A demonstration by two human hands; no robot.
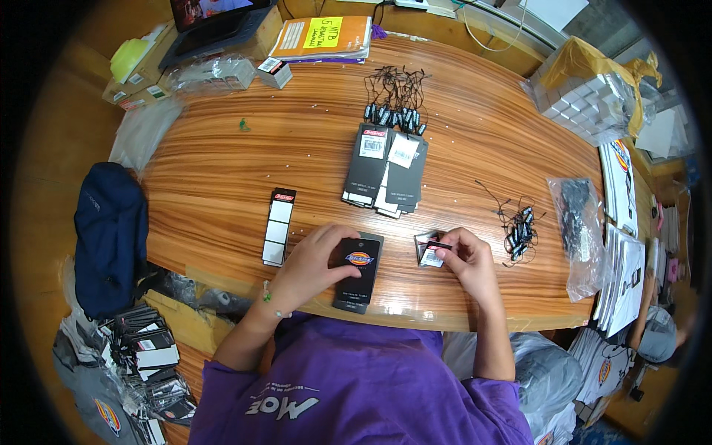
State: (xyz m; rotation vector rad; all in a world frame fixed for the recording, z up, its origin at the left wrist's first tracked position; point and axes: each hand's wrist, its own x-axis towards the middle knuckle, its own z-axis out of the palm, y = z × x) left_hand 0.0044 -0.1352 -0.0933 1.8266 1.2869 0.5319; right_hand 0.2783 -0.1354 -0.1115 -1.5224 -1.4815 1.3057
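Observation:
My left hand [317, 261] grips a black hang tag [359, 273] with an oval orange-and-blue logo, fingers at its upper edge and thumb across its face. Beneath it lies a stack of grey tags [380, 248] by the table's front edge. In my right hand [472, 261], thumb and fingers pinch a small white barcode label [433, 257] with a dark top strip, over a few similar small labels [423, 241] on the table. Left of my left hand is a narrow stack of black-topped cards with white panels [278, 226]. Beyond both hands lie strung grey tags [406, 178] with barcode stickers.
Loose black strings with toggles [521, 233] lie right of my right hand, beside a plastic bag of dark strings [575, 237]. Folded white garments [621, 278] line the right edge. A wrapped block of small boxes [575, 93], a laptop [215, 33] and orange folder [319, 38] stand far back.

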